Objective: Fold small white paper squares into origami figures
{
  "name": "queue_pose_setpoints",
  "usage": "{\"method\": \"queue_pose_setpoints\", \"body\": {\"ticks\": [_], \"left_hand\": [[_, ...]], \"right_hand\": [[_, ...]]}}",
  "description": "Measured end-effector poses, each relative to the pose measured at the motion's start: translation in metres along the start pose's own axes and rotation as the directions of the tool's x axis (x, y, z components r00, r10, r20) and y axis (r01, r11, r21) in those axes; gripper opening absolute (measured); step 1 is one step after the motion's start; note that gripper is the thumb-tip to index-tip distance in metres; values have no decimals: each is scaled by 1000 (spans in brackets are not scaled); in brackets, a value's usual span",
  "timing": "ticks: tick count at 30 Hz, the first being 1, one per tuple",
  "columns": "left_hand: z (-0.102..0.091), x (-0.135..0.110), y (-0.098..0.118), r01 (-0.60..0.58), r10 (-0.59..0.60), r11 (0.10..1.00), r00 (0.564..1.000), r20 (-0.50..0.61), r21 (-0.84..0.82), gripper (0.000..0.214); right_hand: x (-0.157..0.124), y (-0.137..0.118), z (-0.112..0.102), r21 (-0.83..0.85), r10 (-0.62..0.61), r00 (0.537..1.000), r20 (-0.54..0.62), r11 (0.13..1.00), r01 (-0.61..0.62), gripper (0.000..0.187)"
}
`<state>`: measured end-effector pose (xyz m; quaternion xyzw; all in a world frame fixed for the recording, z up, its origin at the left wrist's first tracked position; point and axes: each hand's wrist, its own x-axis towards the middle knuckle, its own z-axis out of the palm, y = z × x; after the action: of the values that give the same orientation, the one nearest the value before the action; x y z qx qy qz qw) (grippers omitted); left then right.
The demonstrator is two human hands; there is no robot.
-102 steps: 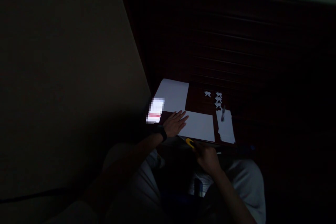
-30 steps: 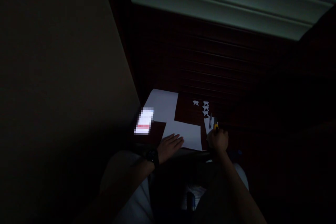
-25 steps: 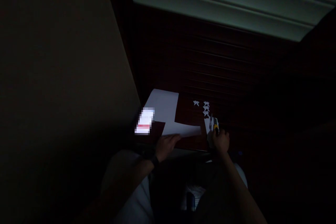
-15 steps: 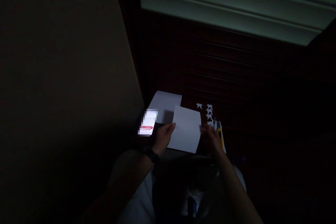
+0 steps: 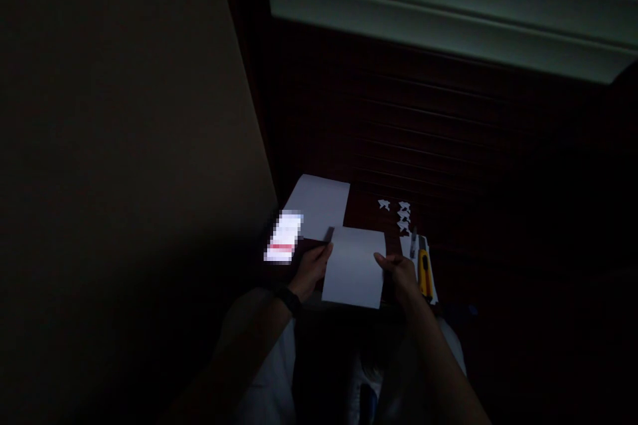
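A blank white sheet of paper (image 5: 353, 269) is held up between my two hands, over the near edge of the dark table. My left hand (image 5: 313, 268) grips its left edge, thumb on top, with a dark watch on the wrist. At the right edge, my right hand (image 5: 399, 270) pinches the sheet, thumb in front; the fingers behind are partly hidden. Just right of that hand lie a yellow utility knife (image 5: 425, 272) and a slim pen-like tool (image 5: 413, 244), both on white paper (image 5: 434, 292).
Behind the held sheet lies another white sheet (image 5: 321, 202). A lit phone (image 5: 284, 237), its screen blurred out, rests at the left. Several small cut paper shapes (image 5: 404, 216) lie at the back right, one (image 5: 383, 204) set apart. A wall (image 5: 149, 146) rises close on the left.
My right hand, beside the sheet before, now grips its right edge. The sheet has moved down, toward me, uncovering more of the sheet behind.
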<state>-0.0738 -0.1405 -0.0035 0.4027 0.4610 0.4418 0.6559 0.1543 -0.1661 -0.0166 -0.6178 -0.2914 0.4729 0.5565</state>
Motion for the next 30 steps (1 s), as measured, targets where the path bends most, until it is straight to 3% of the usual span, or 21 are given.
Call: {"method": "queue_pose_setpoints", "body": {"ticks": [9,14,18,30], "left_hand": [[-5,11,-4,-16,19,998,999,47,-63,56],[-5,10,-6,-32,31,994,999,-6,-107,50],[-5,9,-5,-38,41,989,999,19,-140,42],[-1,5,-1,-35,40,994,998,47,-106,49]], "right_hand": [[-6,11,-3,-87,-29,1000,10,996,30,37],[-6,10,-3,-112,-15,999,39,993,20,36],[-5,10,-4,-120,-3,997,78,993,12,36],[-2,16,-5,-131,-62,998,0,989,61,37]]}}
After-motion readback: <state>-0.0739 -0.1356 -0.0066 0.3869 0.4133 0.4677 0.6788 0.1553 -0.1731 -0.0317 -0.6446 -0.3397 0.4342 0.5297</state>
